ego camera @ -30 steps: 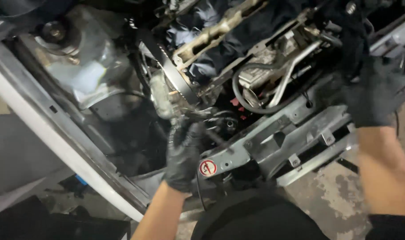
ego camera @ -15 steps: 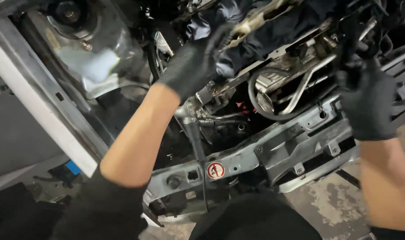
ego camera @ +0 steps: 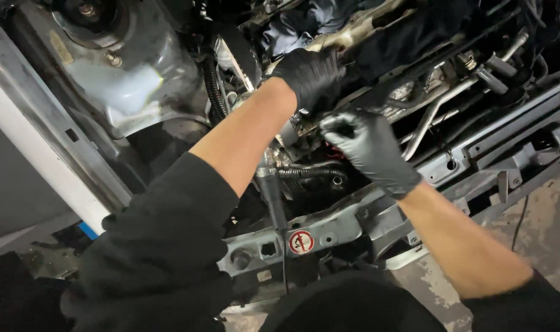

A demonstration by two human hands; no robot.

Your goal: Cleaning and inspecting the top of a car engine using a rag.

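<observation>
Engine parts of dull grey cast metal (ego camera: pixel 353 34), partly covered by a dark blue crumpled cloth (ego camera: pixel 292 27), lie deep in the open engine bay, and both hands work there, close together. The left hand (ego camera: pixel 310 77), in a black glossy rubber glove, rests palm down on the edge of the metal parts, fingers curled; whether it grips something I cannot tell, because the fingertips are hidden. The right hand (ego camera: pixel 369 150), gloved the same, has its thumb and fingers closed around a small dark object (ego camera: pixel 332 123) just below the left hand; the object is too small to say what it is.

In my judgement the step is fine work on a fitting between the two hands, and it asks for a steady, small movement more than for force, because the space is narrow.

Near the hands run a bent silver metal pipe (ego camera: pixel 433 114) and a black ribbed hose (ego camera: pixel 310 174). Below is the grey stamped steel crossmember (ego camera: pixel 335 227) with a round red-and-white sticker (ego camera: pixel 301 241). At the left, the smooth grey strut tower (ego camera: pixel 117 67) looks dusty
</observation>
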